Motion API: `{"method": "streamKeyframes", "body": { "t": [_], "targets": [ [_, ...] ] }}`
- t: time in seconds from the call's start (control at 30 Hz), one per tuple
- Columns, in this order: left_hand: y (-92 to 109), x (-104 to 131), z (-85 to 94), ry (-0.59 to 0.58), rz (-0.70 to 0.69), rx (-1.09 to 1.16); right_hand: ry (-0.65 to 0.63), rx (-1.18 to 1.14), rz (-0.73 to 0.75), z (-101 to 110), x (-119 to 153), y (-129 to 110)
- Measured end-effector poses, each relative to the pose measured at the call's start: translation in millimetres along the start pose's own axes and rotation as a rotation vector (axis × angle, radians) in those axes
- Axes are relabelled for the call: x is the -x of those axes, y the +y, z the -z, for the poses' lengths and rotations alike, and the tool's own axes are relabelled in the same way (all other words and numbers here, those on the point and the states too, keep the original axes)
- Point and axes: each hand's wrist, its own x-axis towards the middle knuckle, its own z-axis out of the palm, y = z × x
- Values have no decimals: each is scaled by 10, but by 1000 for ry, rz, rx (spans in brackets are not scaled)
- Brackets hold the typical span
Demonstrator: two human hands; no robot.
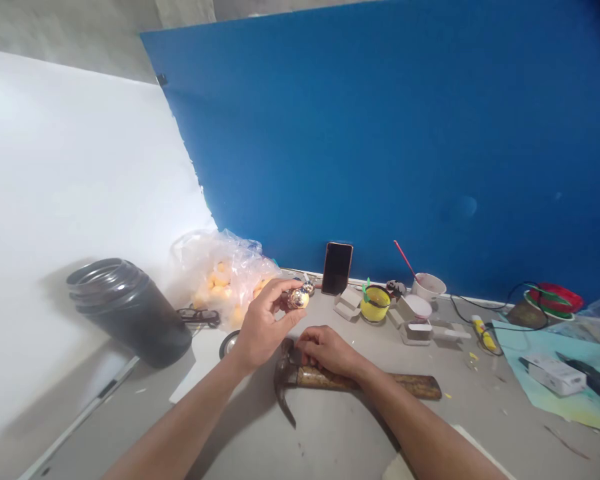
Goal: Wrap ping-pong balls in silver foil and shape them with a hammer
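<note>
My left hand (270, 320) is raised, with thumb and fingers pinching a small, shiny gold ball (298, 299). A similar shiny bit shows just behind its top, partly hidden. My right hand (327, 350) lies lower, by the claw hammer (413, 385), its fingers curled inward. Whether anything sits inside those fingers is hidden. The hammer rests on the table with its dark metal head to the left and wooden handle to the right, under my right forearm. Partly covered by my left hand is a round, dark-rimmed object (229, 343).
A dark bottle (130, 313) leans at the left near eyeglasses (200, 317) and a plastic bag (220, 267) of orange-yellow things. A phone (337, 268) stands against the blue board. Rightward are a yellow cup (375, 304), open small boxes (349, 303), a white cup (429, 287) and a black cable (480, 307).
</note>
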Motion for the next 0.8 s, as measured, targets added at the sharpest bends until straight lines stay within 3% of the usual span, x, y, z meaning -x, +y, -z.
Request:
{"method": "streamKeyframes", "body": {
  "t": [0.1,0.33,0.8],
  "targets": [
    [88,-22,9,-2,-108,-53,6,3,8,-13,-2,-10],
    [290,-82,-4,23,-197,-127,19,2,-40,-30,28,-83],
    [265,-107,0,16,-257,-230,21,37,-31,-10,31,-58]
  ]
}}
